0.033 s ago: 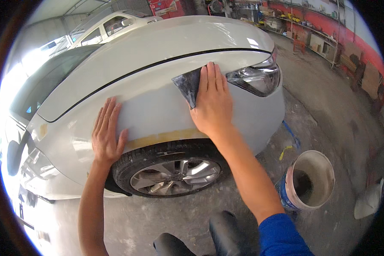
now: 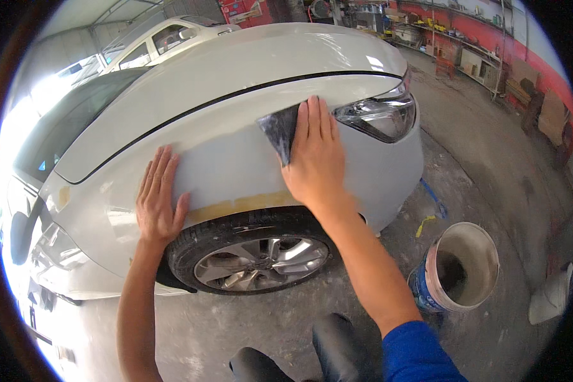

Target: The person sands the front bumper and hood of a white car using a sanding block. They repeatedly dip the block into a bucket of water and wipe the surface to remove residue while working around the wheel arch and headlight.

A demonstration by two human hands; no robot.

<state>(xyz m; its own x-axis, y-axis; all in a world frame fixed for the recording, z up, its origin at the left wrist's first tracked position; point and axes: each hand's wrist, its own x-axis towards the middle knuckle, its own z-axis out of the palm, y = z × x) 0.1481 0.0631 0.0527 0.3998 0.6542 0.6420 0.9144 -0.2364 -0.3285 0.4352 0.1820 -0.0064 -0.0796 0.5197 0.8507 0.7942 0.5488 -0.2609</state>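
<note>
Dark grey and thin, the sheet (image 2: 277,130) I am watching lies on the car's front fender (image 2: 216,159), below the black gap at the hood's edge and left of the headlight (image 2: 382,119). My right hand (image 2: 316,153) is laid flat over its right side, fingers straight and close together, pinning it there rather than closing around it; the thumb is hidden from me. The sheet's loose part sticks out to the left of those fingers, its lower tip beside the palm.

My left hand (image 2: 157,200) rests with nothing in it, palm down on the same fender, fingers stretched upward and thumb apart, at the left edge of a dull grey patch (image 2: 210,175). A yellowish strip (image 2: 239,203) runs along the arch, just above the tyre (image 2: 188,249) and its silver wheel (image 2: 261,262).

Above the fender I see the pale hood (image 2: 248,57). Below, a bucket (image 2: 484,254) stands on the concrete floor (image 2: 235,325), right of my forearm and blue sleeve (image 2: 420,353). Farther off are another light-coloured vehicle (image 2: 170,39) and, at upper right, cluttered shelves (image 2: 455,38) along a red wall (image 2: 536,58).
</note>
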